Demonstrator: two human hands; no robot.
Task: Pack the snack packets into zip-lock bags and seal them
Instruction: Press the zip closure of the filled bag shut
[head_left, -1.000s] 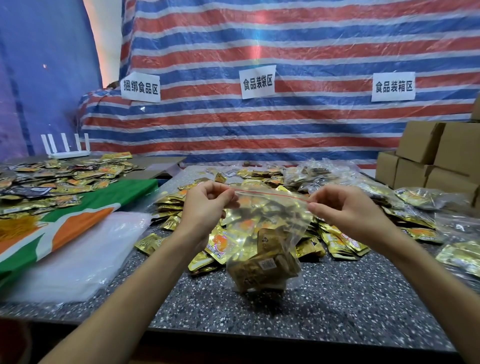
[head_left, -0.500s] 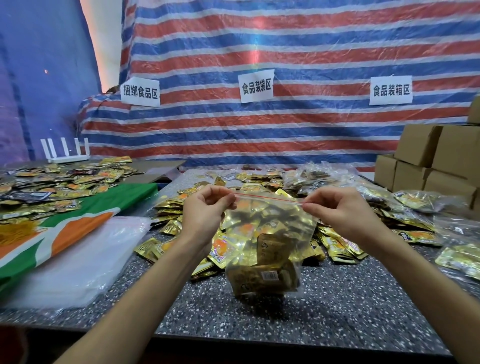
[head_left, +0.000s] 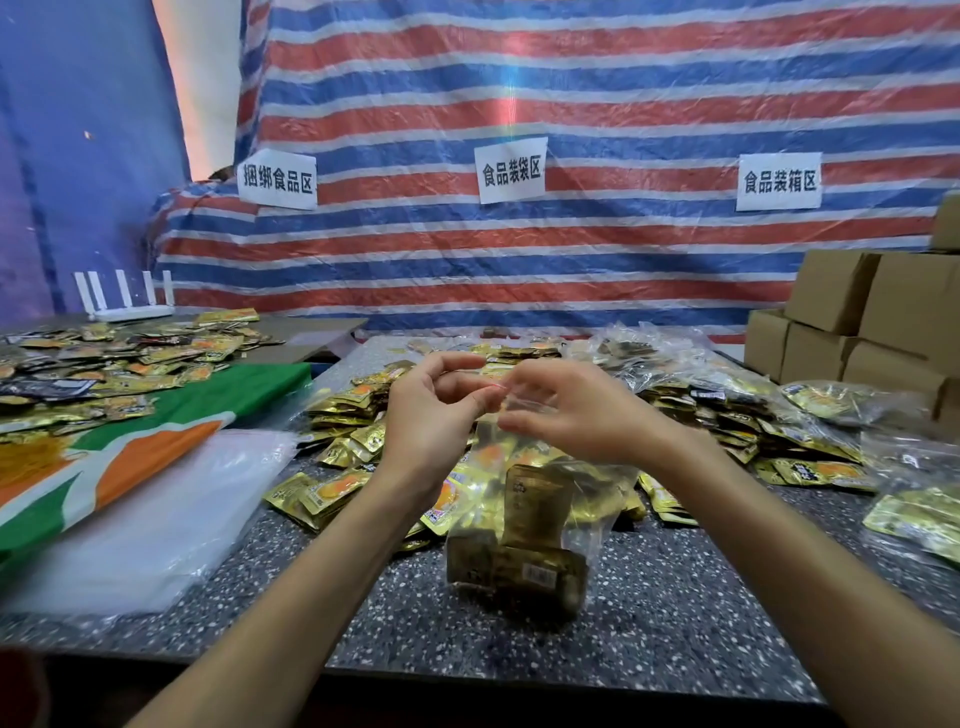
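I see a speckled grey table (head_left: 675, 597) before a striped tarp (head_left: 571, 78). The clear zip-lock bag (head_left: 524, 519) is in the middle of the frame, with gold snack packets (head_left: 519, 571) at its bottom. My left grip (head_left: 431, 410) and right grip (head_left: 576, 410) pinch its top, close together. Bare table lies along the lower edge.

A dark speckled stone tabletop (head_left: 675, 597) is recorded. A heap of gold foil snack packets (head_left: 353, 410) is spread mid-table. Left of the heap, a stack of flat translucent plastic bags (head_left: 156, 519) is laid. Right of the heap, clear plastic bags filled with packets (head_left: 826, 402) are piled.

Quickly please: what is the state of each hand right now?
Left hand: pinches the top of the zip-lock bag.
Right hand: pinches the same bag top.
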